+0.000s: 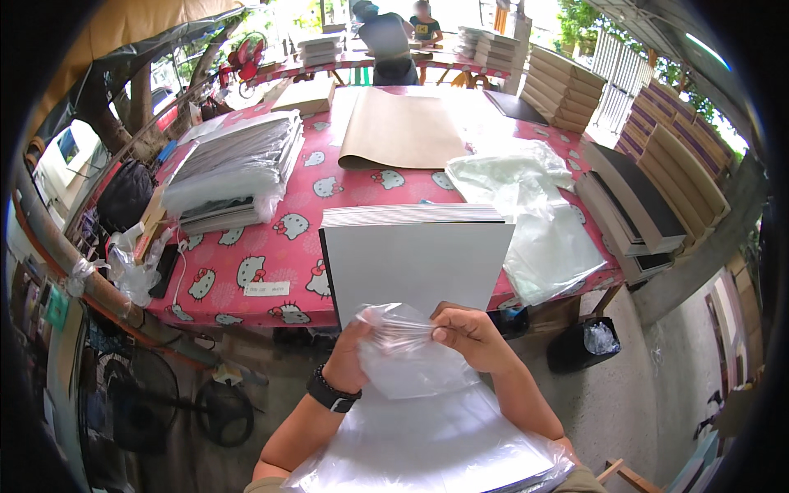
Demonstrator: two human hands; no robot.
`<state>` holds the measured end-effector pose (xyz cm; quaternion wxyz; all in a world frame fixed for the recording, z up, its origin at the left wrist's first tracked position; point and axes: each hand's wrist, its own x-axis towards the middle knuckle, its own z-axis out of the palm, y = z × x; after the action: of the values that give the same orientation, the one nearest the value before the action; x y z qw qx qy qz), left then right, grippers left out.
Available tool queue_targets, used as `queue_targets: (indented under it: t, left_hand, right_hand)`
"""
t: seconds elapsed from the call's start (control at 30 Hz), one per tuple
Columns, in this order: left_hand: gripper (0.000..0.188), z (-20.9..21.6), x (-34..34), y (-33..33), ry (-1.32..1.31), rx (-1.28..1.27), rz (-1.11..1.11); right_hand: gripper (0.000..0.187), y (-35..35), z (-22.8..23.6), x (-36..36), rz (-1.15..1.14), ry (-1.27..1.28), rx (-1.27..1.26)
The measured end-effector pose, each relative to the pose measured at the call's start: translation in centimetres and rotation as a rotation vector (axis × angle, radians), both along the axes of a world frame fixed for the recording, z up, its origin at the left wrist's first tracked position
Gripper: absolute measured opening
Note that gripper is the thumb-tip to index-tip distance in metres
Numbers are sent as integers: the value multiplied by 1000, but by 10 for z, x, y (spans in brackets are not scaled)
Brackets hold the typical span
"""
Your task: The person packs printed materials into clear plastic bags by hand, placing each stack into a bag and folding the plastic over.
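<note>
Just in front of my body, both hands hold a clear plastic bag [417,366]. My left hand [348,355], below a black wristwatch, is closed on its left side, its fingers partly behind the film. At the right side, my right hand [472,335] pinches the gathered edge between thumb and fingers. Under the bag, across my lap, lies a white bundle [427,448] covered in clear plastic. Beyond my hands a thick stack of white sheets [415,263] stands tilted at the table's near edge, its layered edges uppermost.
The pink patterned table [222,283] carries plastic-wrapped stacks [234,160] left, brown paper [403,127] at the back, and loose plastic bags [534,205] right. Bound stacks [633,201] stand at the right edge. A black bin [582,345] is on the floor. Two people [388,41] are in the background.
</note>
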<state>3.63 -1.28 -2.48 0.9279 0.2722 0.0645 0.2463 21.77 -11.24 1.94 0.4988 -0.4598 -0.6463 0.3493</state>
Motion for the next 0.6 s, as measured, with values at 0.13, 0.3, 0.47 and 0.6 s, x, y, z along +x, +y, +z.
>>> queue_targets:
  t: [0.13, 0.3, 0.47, 0.6]
  left_hand:
    - [36, -17, -20, 2, -41, 90, 205]
    - [26, -51, -67, 47, 349, 299, 856]
    - [26, -55, -216, 98, 1065, 669, 1660]
    - [28, 49, -156, 61, 595, 715, 1927]
  right_hand:
    - [13, -4, -13, 5, -87, 845, 67]
    - [11, -29, 6, 47, -445, 1272, 167]
    - [19, -54, -4, 112, -817, 907, 543]
    - [15, -35, 19, 65, -1085, 5, 224]
